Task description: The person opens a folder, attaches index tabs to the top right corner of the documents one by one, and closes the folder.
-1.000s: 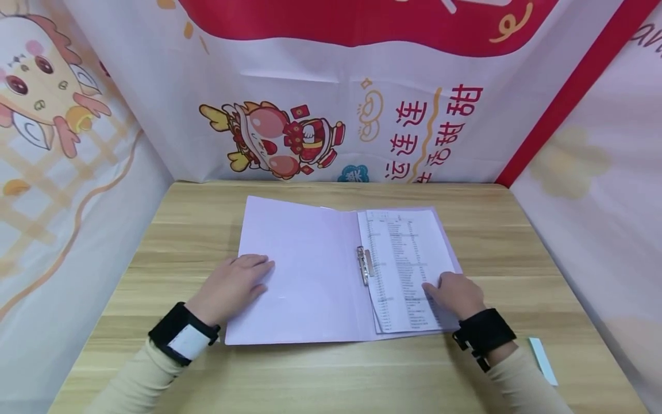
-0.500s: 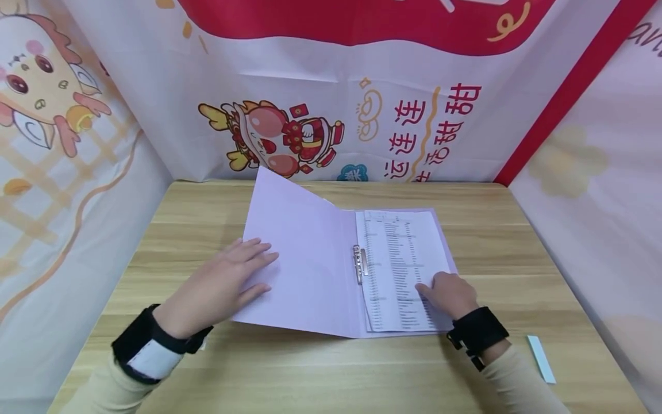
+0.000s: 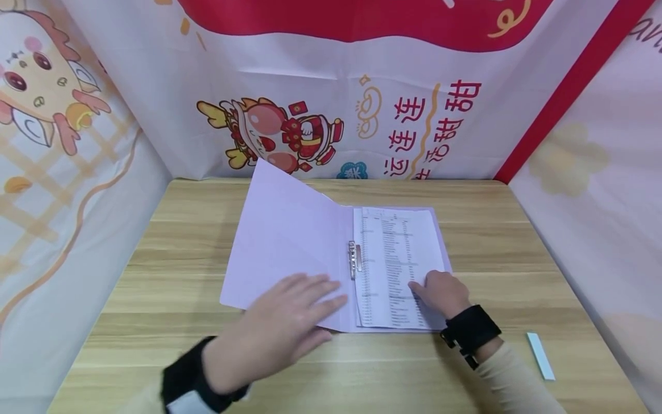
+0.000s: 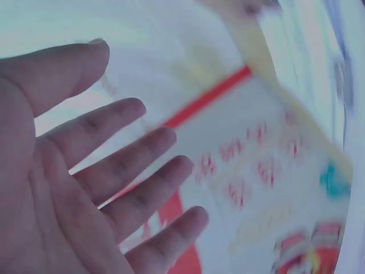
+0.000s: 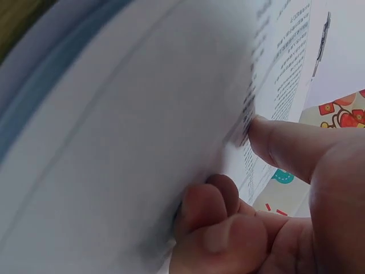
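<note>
Although the left hand (image 3: 279, 322) hides part of its near edge, the left cover (image 3: 281, 236) of the open lavender folder can be seen tilted up off the tabletop (image 3: 383, 374), its far corner overlapping the printed backdrop (image 3: 310, 63). That hand's grip is empty, fingers apart and extended; whether it touches the cover cannot be told. Its black wristband (image 3: 193, 374) is cut off by the lower edge, and the left wrist view is blurred. Next comes the spine, running front to back, with a metal clip (image 3: 353, 260) lying along it. Right of the clip, the printed papers (image 3: 390, 264) lie on the folder's flat right cover, their long axis also front to back; the print is too small to read. The right hand (image 3: 443, 292) pinches their right edge, thumb on top, fingertips concealed beneath in the head view. Farther right, a pale blue strip (image 3: 540, 356) lies lengthwise, slanting slightly.
</note>
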`<state>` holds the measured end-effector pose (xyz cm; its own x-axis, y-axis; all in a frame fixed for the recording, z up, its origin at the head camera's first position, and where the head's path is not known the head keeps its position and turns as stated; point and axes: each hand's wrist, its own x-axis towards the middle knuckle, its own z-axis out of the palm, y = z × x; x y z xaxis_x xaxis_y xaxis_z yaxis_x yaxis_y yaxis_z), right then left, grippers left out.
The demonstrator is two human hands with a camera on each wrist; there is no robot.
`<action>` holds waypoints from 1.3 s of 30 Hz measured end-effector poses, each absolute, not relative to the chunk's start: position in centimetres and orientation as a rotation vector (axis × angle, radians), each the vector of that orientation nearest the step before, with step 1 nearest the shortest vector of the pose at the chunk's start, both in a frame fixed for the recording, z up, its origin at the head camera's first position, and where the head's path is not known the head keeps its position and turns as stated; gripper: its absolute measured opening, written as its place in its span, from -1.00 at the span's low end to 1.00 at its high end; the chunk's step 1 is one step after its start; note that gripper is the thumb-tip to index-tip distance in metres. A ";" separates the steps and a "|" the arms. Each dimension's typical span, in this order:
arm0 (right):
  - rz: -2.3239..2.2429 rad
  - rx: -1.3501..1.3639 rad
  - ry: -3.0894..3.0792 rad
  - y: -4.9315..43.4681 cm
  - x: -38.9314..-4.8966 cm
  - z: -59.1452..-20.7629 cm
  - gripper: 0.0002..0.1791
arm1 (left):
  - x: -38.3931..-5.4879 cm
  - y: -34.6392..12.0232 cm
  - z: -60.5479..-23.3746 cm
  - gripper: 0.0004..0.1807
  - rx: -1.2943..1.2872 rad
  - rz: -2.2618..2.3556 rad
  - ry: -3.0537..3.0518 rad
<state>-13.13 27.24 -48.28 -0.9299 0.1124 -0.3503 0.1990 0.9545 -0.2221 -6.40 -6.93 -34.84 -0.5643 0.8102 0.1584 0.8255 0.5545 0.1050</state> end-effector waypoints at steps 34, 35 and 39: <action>-0.440 0.229 2.766 27.3 -12.8 -48.4 -0.52 | -12.5 3.7 -48.6 -0.13 -1.256 0.045 -3.027; -0.440 0.230 2.767 27.4 -12.8 -48.5 -0.52 | -12.6 3.6 -48.6 -0.12 -1.261 0.053 -3.025; -0.430 0.224 2.775 27.5 -12.9 -48.7 -0.53 | -12.7 3.6 -48.5 -0.12 -1.270 0.073 -3.039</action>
<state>-12.90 27.48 -48.72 -0.9355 0.1042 -0.3375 0.2014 0.9423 -0.2675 -12.70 3.59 -48.52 -0.6930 0.7036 -0.1573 0.7103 0.7037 0.0183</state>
